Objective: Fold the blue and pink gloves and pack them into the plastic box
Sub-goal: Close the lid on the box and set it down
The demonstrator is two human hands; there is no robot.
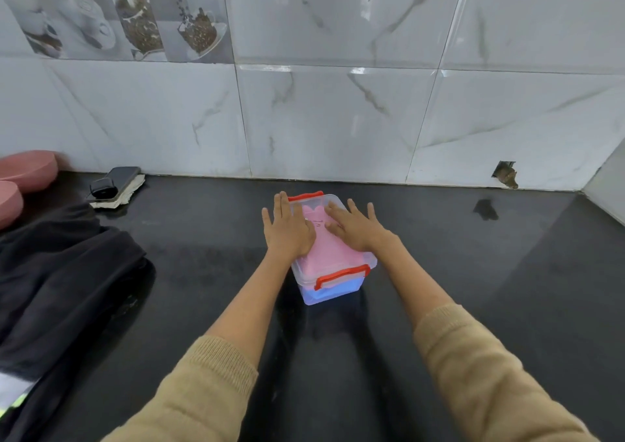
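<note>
A clear plastic box (368, 263) with red latches stands on the black counter, its clear lid on top. Through the lid shows the folded pink glove (326, 253); beneath it, through the front wall, the blue glove (333, 293). My left hand (287, 226) lies flat on the lid's left side, fingers straight. My right hand (355, 225) lies flat on the lid's right side, fingers spread. The near red latch (341, 275) sticks out at the front; the far latch (304, 197) is at the back.
Dark folded cloth (64, 272) covers the counter's left side. A black phone on a white pad (116, 181) and two pink bowls (30, 169) sit at the back left. A marble-tiled wall (338, 120) rises behind the box.
</note>
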